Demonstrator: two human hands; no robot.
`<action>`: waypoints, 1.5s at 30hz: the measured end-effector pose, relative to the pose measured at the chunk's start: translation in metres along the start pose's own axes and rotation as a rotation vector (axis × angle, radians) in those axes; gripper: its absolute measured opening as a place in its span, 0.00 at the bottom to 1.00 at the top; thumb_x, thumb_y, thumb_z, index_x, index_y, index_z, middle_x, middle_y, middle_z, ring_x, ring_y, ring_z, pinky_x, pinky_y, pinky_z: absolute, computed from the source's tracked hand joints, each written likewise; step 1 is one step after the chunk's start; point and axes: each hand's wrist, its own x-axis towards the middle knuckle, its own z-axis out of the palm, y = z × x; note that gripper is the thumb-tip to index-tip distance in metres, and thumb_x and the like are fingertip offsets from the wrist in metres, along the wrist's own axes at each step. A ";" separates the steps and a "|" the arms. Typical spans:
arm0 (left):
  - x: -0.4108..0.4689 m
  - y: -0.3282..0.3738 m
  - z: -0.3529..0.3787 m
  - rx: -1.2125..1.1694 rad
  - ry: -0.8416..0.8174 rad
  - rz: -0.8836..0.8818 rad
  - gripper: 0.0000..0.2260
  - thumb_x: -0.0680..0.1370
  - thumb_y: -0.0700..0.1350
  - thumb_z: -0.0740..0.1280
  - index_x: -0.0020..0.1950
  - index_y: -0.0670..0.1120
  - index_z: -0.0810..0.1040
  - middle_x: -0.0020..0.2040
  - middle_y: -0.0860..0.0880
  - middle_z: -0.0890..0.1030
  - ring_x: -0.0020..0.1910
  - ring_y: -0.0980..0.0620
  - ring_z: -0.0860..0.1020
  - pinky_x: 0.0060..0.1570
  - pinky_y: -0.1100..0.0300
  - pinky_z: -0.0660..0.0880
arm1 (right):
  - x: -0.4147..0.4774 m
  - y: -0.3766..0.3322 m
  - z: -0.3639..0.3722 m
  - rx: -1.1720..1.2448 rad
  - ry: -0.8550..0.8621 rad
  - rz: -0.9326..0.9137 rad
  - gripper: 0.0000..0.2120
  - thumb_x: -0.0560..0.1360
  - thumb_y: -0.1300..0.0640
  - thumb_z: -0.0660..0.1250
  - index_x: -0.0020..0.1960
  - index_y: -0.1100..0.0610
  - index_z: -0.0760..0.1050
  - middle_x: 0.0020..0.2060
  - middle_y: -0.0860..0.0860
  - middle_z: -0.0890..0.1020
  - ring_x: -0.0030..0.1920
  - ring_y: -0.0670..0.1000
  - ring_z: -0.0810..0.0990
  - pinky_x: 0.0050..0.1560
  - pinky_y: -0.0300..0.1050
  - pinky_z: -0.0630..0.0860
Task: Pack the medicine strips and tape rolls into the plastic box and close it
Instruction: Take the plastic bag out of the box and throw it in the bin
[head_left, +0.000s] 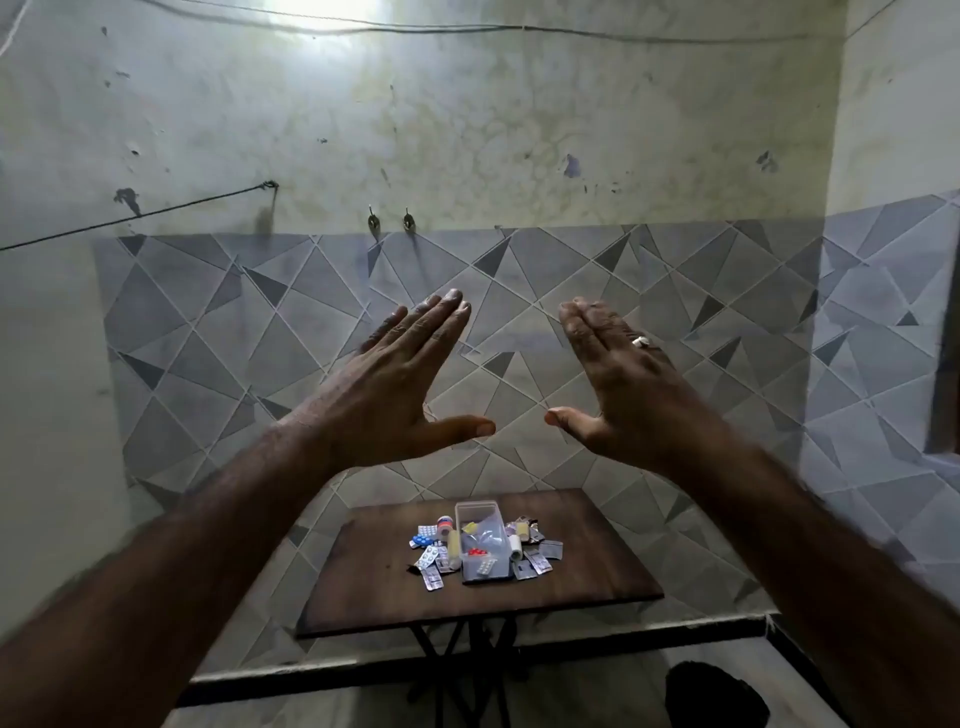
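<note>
Silver ring (640, 341) on one finger of right hand (634, 395). Fingers (587, 322) of that hand straight and pressed together, thumb (566, 418) stuck out sideways, holding nothing. Same on left hand (400, 384): fingers (441, 317) straight, side by side, thumb (462, 427) out toward the other one, tips near but apart. Both hands up, backs to camera, high above the table, touching nothing. Bare forearms (218, 535) down to the lower corners. Below, between the arms: dark wooden table (582, 577) on black crossed legs (467, 649). Clear plastic box (480, 540) upright near table centre, long side pointing away from camera, open-topped by the look; red pills (478, 552) and a white strip (487, 567) at its near end, in it or on it not clear. Medicine strips loose on the tabletop on both sides of the box: blue ones (427, 535) left, silver ones (540, 558) right, one more (431, 578) front left. Tape rolls outside the box: yellowish roll (454, 545) against its left wall, white roll (515, 545) just beside its right wall, third roll (444, 525) with red-blue print at back left. Behind: grey triangle-pattern tiles (623, 291) on lower wall, stained plaster (467, 130) above, two metal hooks (373, 221), dark cord (140, 213) strung at left. Dark rounded object (717, 696) at floor level, bottom right, not identifiable.
</note>
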 end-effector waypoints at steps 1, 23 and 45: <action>0.004 -0.004 0.009 -0.001 -0.005 0.009 0.49 0.70 0.75 0.52 0.80 0.46 0.43 0.80 0.47 0.42 0.79 0.51 0.41 0.78 0.51 0.45 | 0.004 0.005 0.010 0.012 0.006 -0.006 0.47 0.71 0.41 0.68 0.78 0.56 0.46 0.78 0.57 0.53 0.78 0.56 0.51 0.76 0.52 0.52; 0.122 -0.080 0.249 -0.067 -0.137 -0.092 0.48 0.71 0.75 0.53 0.80 0.46 0.45 0.80 0.46 0.44 0.79 0.50 0.43 0.77 0.47 0.48 | 0.111 0.143 0.231 0.147 -0.177 -0.032 0.45 0.74 0.42 0.66 0.79 0.55 0.43 0.79 0.53 0.49 0.78 0.53 0.47 0.72 0.44 0.46; 0.170 -0.227 0.490 -0.184 -0.318 -0.141 0.48 0.70 0.76 0.48 0.80 0.48 0.42 0.80 0.49 0.43 0.79 0.52 0.42 0.78 0.51 0.45 | 0.209 0.195 0.480 0.181 -0.404 0.091 0.44 0.75 0.43 0.64 0.78 0.54 0.40 0.79 0.52 0.46 0.78 0.51 0.46 0.72 0.42 0.42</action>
